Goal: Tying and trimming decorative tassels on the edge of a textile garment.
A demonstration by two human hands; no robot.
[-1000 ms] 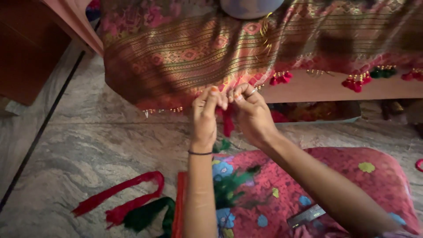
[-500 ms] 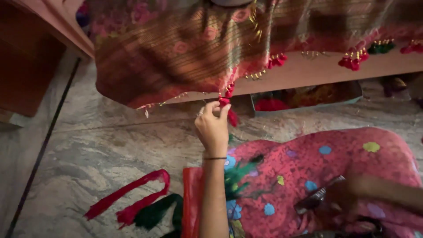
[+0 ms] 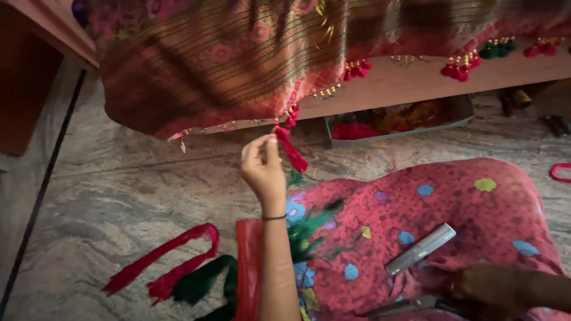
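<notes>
Fingers of our left hand (image 3: 263,169) pinch a red tassel (image 3: 291,150) on the fabric edge (image 3: 196,128); right hand (image 3: 485,285) closed on scissors (image 3: 398,306), beside a comb (image 3: 420,249).

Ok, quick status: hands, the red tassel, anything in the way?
Left hand raised, fingers pinching the red tassel at the draped fabric edge. Right hand low on the lap, at the scissors beside the comb. Nothing blocks the tassel.

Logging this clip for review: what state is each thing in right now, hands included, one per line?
left hand: raised, pinching the top of the red tassel
red tassel: hanging from the fabric's edge
patterned fabric: draped over the wooden ledge
right hand: low on the lap, on the scissors
scissors: flat on the lap
comb: loose on the lap
red and green thread bundles: loose on the floor
</notes>
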